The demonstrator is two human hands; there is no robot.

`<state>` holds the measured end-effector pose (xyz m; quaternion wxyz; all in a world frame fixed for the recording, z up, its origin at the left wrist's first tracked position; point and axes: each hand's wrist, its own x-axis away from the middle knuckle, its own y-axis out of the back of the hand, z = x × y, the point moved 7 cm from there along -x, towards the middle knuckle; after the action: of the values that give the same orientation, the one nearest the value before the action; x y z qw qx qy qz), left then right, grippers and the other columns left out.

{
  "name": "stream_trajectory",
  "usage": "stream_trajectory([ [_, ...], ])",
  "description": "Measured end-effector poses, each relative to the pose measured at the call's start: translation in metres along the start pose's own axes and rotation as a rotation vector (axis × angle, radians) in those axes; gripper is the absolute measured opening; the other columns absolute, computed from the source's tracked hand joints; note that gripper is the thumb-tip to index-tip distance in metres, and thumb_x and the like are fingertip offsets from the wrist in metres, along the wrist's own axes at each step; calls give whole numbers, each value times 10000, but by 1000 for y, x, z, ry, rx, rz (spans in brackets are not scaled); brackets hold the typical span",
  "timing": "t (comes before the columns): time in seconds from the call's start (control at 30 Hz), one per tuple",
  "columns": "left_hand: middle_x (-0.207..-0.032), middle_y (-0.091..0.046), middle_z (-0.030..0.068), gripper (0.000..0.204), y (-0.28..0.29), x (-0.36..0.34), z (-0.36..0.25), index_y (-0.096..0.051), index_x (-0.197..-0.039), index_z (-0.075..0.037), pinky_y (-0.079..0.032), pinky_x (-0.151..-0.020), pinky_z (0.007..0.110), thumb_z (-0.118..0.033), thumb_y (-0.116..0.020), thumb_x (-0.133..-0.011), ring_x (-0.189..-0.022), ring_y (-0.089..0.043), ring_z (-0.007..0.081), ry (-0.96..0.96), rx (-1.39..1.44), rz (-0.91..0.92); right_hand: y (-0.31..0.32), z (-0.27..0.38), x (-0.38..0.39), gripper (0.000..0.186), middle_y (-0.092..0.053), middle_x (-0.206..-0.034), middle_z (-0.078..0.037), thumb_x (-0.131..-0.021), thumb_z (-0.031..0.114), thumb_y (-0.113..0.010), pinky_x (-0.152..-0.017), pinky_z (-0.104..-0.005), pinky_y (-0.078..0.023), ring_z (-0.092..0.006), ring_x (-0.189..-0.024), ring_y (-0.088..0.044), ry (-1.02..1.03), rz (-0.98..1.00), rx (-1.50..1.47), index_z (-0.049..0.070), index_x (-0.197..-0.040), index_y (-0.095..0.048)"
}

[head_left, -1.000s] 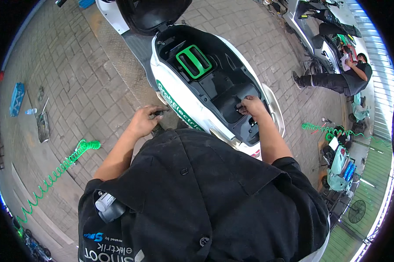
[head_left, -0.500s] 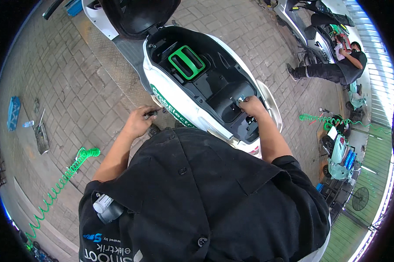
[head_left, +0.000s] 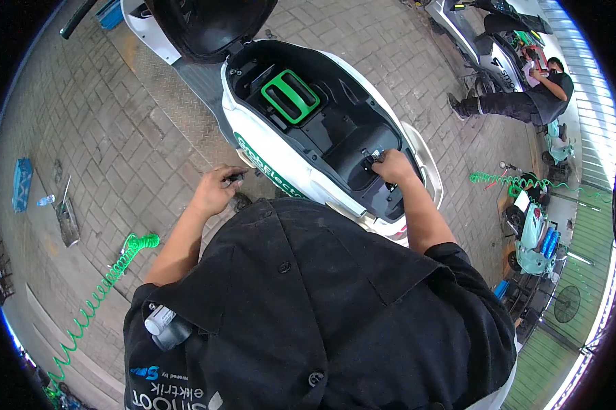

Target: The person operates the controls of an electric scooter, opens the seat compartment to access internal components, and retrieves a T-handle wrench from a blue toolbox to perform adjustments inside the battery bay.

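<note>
A white scooter (head_left: 287, 160) with green side lettering stands in front of me, its dark seat (head_left: 209, 27) tipped up. Inside the black under-seat bin (head_left: 328, 143) a battery with a green-framed handle (head_left: 292, 97) sits at the far left. My right hand (head_left: 395, 167) reaches into the bin's near right part, fingers closed on a small dark and shiny piece (head_left: 369, 157) whose kind I cannot make out. Beside the scooter's left flank, my left hand (head_left: 215, 193) is closed around a small dark object (head_left: 234, 178), mostly covered by the fingers.
A green coiled air hose (head_left: 120, 263) lies on the brick paving at left, with a metal tray (head_left: 66, 222) and a blue package (head_left: 22, 184) beyond it. At right, a person (head_left: 550, 96) leans by another scooter (head_left: 496, 68). A second green hose (head_left: 502, 179) stretches at right.
My right hand has shifted very slightly, and more of the dark piece shows at its fingertips. The left hand stays nearly where it was, still closed on the dark object.
</note>
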<state>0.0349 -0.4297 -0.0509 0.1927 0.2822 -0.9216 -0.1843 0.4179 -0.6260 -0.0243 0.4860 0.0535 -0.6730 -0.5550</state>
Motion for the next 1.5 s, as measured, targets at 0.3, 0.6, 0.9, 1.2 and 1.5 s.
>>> stream_trajectory([
  [0.3, -1017, -658, 135, 309, 0, -1, -3, -684, -1134, -70, -510, -798, 366, -64, -690, -824, -886, -639, 294, -24, 3, -12, -1, -8, -4, 327, -672, -870, -259, -723, 274, -670, -798, -453, -522, -413, -872, -657, 39, -32, 15, -28, -847, -685],
  [0.6, -998, -657, 139, 314, 0, -1, 0, -684, -1137, -74, -497, -789, 379, -78, -699, -823, -872, -633, 299, -21, -38, -11, 2, -2, -1, 315, -672, -846, -253, -710, 262, -677, -796, -462, -522, -407, -843, -662, 110, -49, 55, -31, -823, -675],
  [0.9, -1006, -656, 141, 316, -3, 1, -1, -683, -1142, -76, -503, -798, 378, -78, -689, -827, -882, -636, 303, 9, -38, 10, -5, -5, -5, 287, -674, -820, -243, -692, 244, -685, -789, -442, -533, -399, -829, -665, 131, -61, 61, -24, -796, -675],
  [1.2, -1044, -661, 145, 318, -4, 6, 1, -681, -1152, -79, -506, -832, 368, -66, -675, -835, -927, -644, 298, 20, -24, 18, -2, 10, 2, 316, -682, -913, -245, -750, 255, -656, -930, -432, -501, -368, -998, -629, 142, -26, 140, -46, -834, -700],
  [1.5, -1008, -669, 156, 337, -6, 5, 2, -685, -1139, -80, -508, -840, 374, -54, -690, -803, -940, -654, 300, -23, -80, 7, 1, 6, 7, 359, -630, -1155, -233, -761, 255, -668, -968, -406, -498, -348, -1081, -618, 20, -39, 136, -18, -990, -710],
])
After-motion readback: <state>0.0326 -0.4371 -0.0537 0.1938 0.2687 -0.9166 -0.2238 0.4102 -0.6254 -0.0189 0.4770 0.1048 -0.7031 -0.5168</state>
